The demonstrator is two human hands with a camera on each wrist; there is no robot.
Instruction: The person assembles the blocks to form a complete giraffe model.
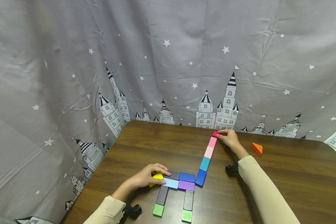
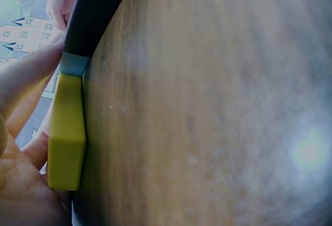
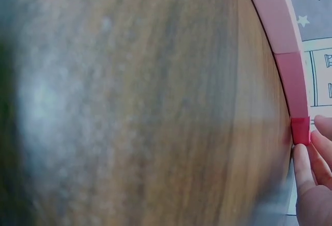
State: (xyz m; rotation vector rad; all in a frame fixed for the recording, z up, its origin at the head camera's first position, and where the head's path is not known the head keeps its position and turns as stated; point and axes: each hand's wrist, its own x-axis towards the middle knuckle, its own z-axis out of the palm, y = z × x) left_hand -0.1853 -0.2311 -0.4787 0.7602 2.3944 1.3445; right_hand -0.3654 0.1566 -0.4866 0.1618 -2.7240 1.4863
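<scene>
At the far end of a slanting row, my right hand (image 1: 229, 138) pinches a small red block (image 1: 215, 134) between thumb and fingers. A hot pink block (image 1: 212, 142) touches it, followed by a pale pink block (image 1: 208, 152), a teal block (image 1: 205, 164) and a blue block (image 1: 200, 178). My left hand (image 1: 145, 175) reaches over a yellow block (image 2: 66, 132), which lies against the palm side. Its fairly straight fingers rest on a dark grey block (image 1: 172, 175), while the thumb touches a light blue block (image 1: 171, 183). Another blue block (image 1: 187, 177) and a purple block (image 1: 186, 185) adjoin these.
Two grey blocks, one left (image 1: 162, 195) and one right (image 1: 188, 200), extend toward me, ending in green blocks (image 1: 158, 210). An orange triangular block (image 1: 257, 149) lies right of my right hand. A grey castle-print curtain (image 1: 168, 68) hangs behind the wooden table (image 1: 296, 180).
</scene>
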